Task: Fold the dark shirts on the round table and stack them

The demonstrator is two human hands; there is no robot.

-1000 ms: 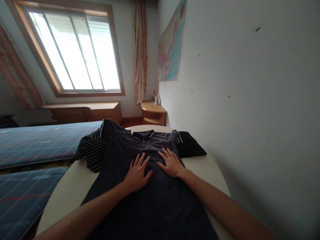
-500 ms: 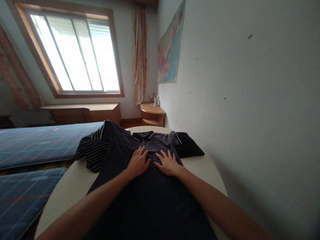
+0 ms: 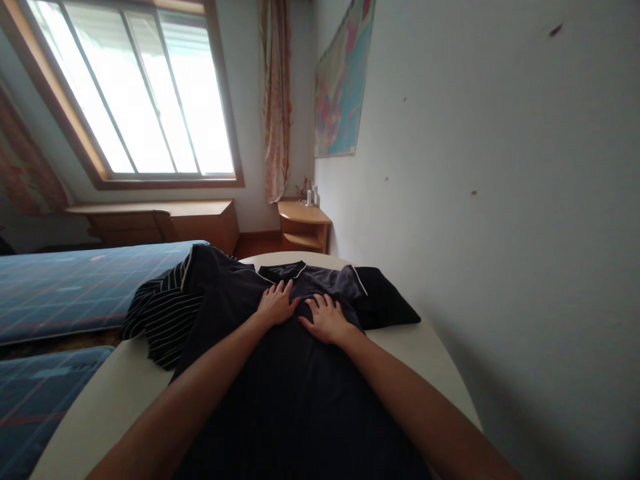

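A dark polo shirt [image 3: 290, 387] lies spread out on a round cream table [image 3: 107, 410], its collar at the far end and its hem out of view below. My left hand [image 3: 277, 303] rests flat on the chest just below the collar, over the button area, fingers apart. Beside it my right hand [image 3: 326, 319] lies flat on the right part of the chest, fingers spread. Under the left sleeve shows a black cloth with white stripes [image 3: 170, 313]. A folded black cloth [image 3: 387, 298] pokes out beneath the right sleeve.
Two plaid mattresses [image 3: 75, 287] lie to the left of the table. A white wall [image 3: 500, 267] runs close along the right. At the back stand a wooden desk [image 3: 205, 208] under the window and a small corner shelf [image 3: 305, 213] with little items on it.
Both hands have slid slightly up the shirt toward the collar, the right hand also a little left. The camera view has come closer and tipped down.
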